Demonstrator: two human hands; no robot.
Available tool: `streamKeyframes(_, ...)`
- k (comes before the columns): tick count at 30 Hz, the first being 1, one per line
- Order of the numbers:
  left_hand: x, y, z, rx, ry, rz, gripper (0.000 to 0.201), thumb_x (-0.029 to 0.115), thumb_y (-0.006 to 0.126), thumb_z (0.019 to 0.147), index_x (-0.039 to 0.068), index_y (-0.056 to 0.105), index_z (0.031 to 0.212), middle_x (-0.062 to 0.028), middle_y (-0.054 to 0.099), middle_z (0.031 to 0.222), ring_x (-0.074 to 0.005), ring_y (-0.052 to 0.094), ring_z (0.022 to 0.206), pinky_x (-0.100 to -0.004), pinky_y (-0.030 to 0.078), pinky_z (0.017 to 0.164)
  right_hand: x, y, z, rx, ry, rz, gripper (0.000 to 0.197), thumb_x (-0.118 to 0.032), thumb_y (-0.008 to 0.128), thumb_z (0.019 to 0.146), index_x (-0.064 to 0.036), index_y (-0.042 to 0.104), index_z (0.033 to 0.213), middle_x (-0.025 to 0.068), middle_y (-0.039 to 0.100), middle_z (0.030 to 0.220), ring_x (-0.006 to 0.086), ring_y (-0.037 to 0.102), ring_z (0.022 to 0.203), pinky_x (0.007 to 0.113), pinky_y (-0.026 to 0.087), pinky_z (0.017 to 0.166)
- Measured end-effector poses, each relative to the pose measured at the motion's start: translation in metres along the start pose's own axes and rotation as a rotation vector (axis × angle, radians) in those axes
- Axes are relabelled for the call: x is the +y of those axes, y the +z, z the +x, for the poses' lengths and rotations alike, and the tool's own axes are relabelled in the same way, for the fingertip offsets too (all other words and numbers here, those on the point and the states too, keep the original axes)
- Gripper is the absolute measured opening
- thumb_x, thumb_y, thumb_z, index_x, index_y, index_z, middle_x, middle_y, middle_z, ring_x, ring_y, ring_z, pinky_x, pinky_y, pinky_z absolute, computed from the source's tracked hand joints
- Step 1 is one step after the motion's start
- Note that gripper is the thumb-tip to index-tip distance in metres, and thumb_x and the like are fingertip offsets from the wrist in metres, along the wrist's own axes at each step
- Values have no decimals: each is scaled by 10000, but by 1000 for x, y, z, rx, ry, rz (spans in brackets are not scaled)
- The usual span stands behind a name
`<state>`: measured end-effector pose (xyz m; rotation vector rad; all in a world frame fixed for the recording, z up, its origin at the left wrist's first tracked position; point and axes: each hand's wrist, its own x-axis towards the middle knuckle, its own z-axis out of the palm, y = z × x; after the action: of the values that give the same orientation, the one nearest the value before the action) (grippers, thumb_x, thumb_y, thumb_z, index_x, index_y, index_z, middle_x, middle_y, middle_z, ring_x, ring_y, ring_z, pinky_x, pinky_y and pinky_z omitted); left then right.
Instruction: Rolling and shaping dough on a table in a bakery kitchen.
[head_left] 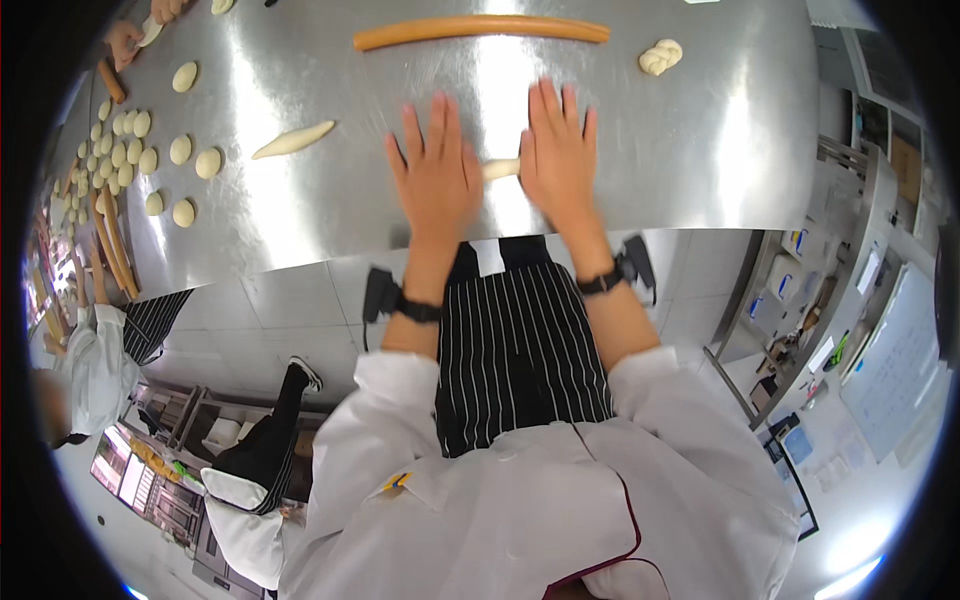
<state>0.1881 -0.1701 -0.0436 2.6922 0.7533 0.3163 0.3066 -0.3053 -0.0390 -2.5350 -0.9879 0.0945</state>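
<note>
A short rope of pale dough point(500, 169) lies on the steel table under my palms; only its middle shows between them. My left hand point(437, 180) rests flat over its left part, fingers stretched toward the far side. Over the right part lies my right hand point(560, 155), also flat with the fingers extended. Farther left is a spindle-shaped piece of dough point(292, 140) with tapered ends. A knotted dough piece point(660, 57) sits at the far right. Beyond my hands, a long wooden rolling pin point(482, 30) lies across the table.
Several round dough balls point(208, 163) spread over the left of the steel table point(680, 150), near more wooden rolling pins point(112, 245). Another person's hands point(125, 42) are at the far left corner. Co-workers in white stand left. A shelf rack point(800, 290) stands on the right.
</note>
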Motion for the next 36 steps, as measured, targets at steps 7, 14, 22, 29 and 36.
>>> streamKeyframes(7,-4,-9,19,-80,63,152,607,251,483,1092,116,484,1684,-66,448,1763,-429,342,1638,-676,213,1309,2,0,22,79,25,-74,588,-298,513,1101,-35,519,1627,157,486,1714,433,392,1604,724,188,1292)
streamKeyframes(14,-10,-2,-13,-33,38,2,604,250,477,1096,129,479,1687,-61,428,1774,-433,344,1635,-707,182,1303,10,4,-28,-2,41,-39,602,-268,557,1069,-44,514,1627,125,483,1719,405,369,1624,718,193,1295)
streamKeyframes(22,-13,2,-21,-7,22,5,609,233,487,1081,125,494,1681,-57,445,1765,-430,348,1635,-717,166,1300,17,1,-48,-17,63,3,590,-269,546,1082,-44,514,1627,126,463,1735,395,369,1626,729,188,1293)
streamKeyframes(29,-16,-4,25,15,3,75,598,223,488,1073,123,521,1661,-61,448,1764,-432,357,1630,-701,185,1305,22,0,20,80,21,-29,607,-297,531,1085,-52,502,1639,127,466,1732,402,385,1616,749,192,1282)
streamKeyframes(36,-12,-12,34,12,42,150,569,210,480,1069,111,558,1624,-79,460,1754,-450,367,1621,-707,197,1296,25,-8,23,54,73,-133,628,-282,545,1074,-68,486,1661,127,435,1758,404,352,1640,735,168,1299)
